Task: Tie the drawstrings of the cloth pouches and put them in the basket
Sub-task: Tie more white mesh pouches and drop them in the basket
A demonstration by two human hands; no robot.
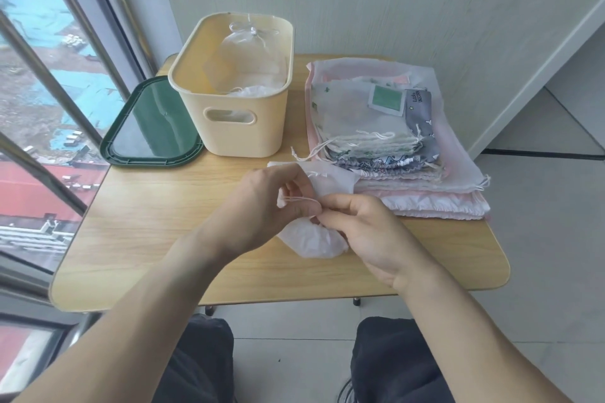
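Pouch (314,240) mid-table, our fingers pinching its drawstring (302,201).

We hold it between left hand (262,206) and right hand (366,235), both curled tight on the cord, knot seemingly unfinished. Basket (242,127) beyond already holds a few tied pouches; a stack (386,141) at right waits, so most work remains.

Bright, even daylight pouring in from the window (49,75) on the left. Soft, faint shadows only, barely any under the basket (235,82). Slight glare on the green lid (150,127). Wide-angle bending at the edges, window frames curving. A bit soft overall, fine print unreadable.
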